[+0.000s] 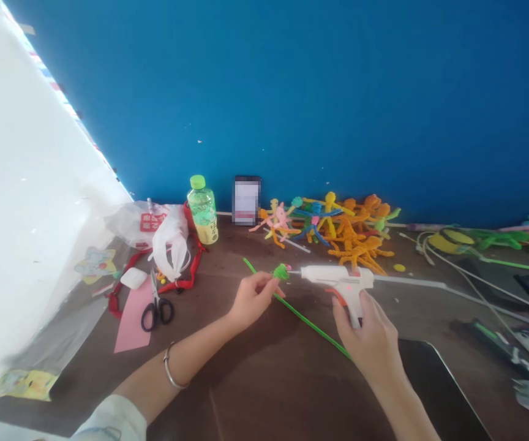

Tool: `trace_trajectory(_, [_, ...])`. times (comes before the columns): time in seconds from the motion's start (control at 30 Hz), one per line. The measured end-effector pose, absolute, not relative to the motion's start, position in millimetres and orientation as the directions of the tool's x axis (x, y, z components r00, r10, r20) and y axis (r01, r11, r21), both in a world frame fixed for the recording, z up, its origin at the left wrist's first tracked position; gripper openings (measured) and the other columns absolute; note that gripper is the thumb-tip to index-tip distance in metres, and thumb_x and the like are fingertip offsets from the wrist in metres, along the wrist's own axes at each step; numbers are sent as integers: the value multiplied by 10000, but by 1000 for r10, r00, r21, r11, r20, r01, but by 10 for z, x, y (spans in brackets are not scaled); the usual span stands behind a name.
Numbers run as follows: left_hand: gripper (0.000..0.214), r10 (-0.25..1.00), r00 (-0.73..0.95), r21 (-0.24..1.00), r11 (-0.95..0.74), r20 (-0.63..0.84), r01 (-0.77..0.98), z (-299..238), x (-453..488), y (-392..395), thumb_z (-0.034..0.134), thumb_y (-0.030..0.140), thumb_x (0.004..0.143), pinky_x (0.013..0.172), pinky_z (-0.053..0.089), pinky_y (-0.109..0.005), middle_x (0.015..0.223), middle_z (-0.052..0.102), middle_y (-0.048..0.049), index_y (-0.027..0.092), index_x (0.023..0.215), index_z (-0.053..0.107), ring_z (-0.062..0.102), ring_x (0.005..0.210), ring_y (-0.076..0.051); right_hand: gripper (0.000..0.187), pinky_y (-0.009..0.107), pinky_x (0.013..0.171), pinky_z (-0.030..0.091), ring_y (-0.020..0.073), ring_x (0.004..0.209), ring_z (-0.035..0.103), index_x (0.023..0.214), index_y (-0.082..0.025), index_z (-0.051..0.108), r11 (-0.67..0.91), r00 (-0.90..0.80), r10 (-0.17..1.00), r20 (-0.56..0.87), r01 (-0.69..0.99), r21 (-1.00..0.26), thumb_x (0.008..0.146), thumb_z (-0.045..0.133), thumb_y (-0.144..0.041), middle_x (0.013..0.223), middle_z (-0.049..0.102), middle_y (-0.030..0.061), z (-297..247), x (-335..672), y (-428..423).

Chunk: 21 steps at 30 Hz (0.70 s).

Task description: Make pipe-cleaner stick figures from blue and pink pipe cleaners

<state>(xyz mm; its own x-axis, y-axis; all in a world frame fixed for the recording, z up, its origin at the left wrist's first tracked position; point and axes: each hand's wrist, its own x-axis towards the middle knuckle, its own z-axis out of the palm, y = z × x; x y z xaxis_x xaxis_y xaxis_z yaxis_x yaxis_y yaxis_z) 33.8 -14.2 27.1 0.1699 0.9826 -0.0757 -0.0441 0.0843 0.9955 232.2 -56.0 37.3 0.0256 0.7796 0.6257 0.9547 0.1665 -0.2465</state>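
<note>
My left hand pinches a small green pipe-cleaner piece with a bit of pink on it. My right hand is wrapped round the handle of a white glue gun. The gun's nozzle points left and sits right at the green piece. A long green pipe cleaner lies on the brown table, running from behind the left hand to under the right hand.
A heap of orange, yellow, blue and pink pipe-cleaner figures lies by the blue wall. A green-capped bottle, a white plastic bag, scissors and pink paper sit at left. Cables and a dark tablet are at right.
</note>
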Motion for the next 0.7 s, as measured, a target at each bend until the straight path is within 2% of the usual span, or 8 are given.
trace_trajectory(0.27, [325,983,165,996,84,-76,-40,273,331,-133,509,438,763,371,279,-167,668,643,-52,120,768,575,359,387,-31,180,265,555,396,192,651,563,908,-147,520,170,-1,760,650,965,-198,829,454,-295,714,572,70,372,2320,-551])
trace_trajectory(0.47, [289,987,152,996,65,-55,-60,239,348,-132,523,399,763,369,270,-169,643,633,-48,115,771,578,357,381,-27,162,253,512,357,159,567,518,870,-145,531,72,-128,713,689,991,110,811,512,-295,624,512,36,414,2263,-661])
trace_trajectory(0.53, [296,987,146,994,77,-65,-77,244,350,-126,526,406,759,359,265,-171,633,629,-44,114,766,574,355,370,-26,181,254,508,349,154,552,508,840,-146,539,38,-129,713,689,989,146,796,537,-322,599,493,26,442,2235,-695])
trace_trajectory(0.6, [313,987,134,989,101,-86,-112,255,342,-110,523,425,758,340,250,-172,628,626,-40,116,764,567,348,352,-25,235,259,529,363,167,577,520,842,-146,547,-10,-39,716,697,998,66,781,545,-373,613,504,36,464,2253,-689])
trace_trajectory(0.7, [343,992,89,968,108,-91,-224,253,312,-60,518,458,755,320,223,-175,619,614,-26,117,782,556,327,324,-19,329,286,559,387,197,597,536,833,-163,556,-94,196,785,587,975,-201,747,523,-478,626,537,50,476,2448,-586])
